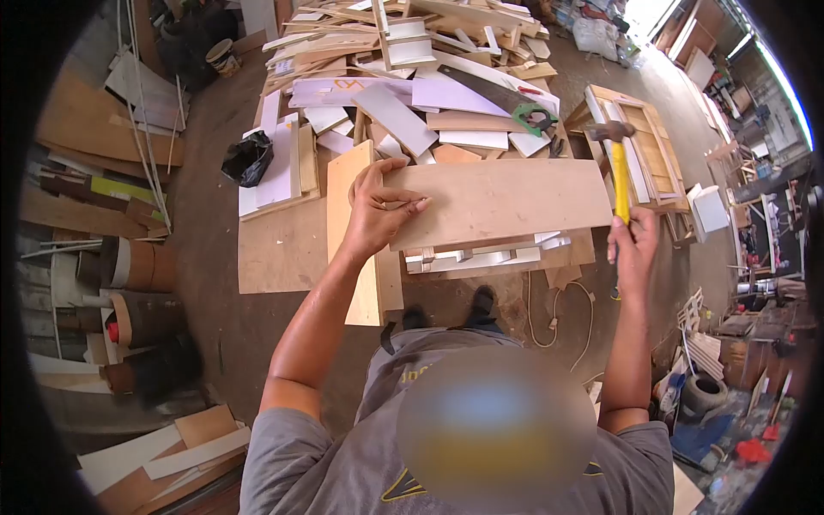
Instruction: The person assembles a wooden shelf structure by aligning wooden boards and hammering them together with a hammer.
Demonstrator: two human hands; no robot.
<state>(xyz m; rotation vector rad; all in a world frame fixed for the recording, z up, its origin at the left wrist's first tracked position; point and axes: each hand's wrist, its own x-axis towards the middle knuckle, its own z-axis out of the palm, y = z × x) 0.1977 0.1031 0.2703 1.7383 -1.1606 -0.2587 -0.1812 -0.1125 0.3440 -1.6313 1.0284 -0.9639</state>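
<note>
My right hand (633, 245) is wrapped around the yellow handle of a hammer (620, 176), raised beside the right end of a plywood panel (506, 197). Its steel head points up, away from me. My left hand (382, 210) rests on the panel's left end, thumb and forefinger pinched together just over its surface. Whatever is between those fingertips is too small to make out. A pale wooden board (365, 275) stands edge-on under my left wrist. White slatted pieces (481, 257) show below the panel's near edge.
Behind the panel, offcuts (343, 64) are heaped on the work table (275, 266). A green-handled handsaw (534, 118) and a black plastic bag (249, 159) lie among them. A wooden frame (644, 142) stands to the right. A cable (558, 322) loops over the floor.
</note>
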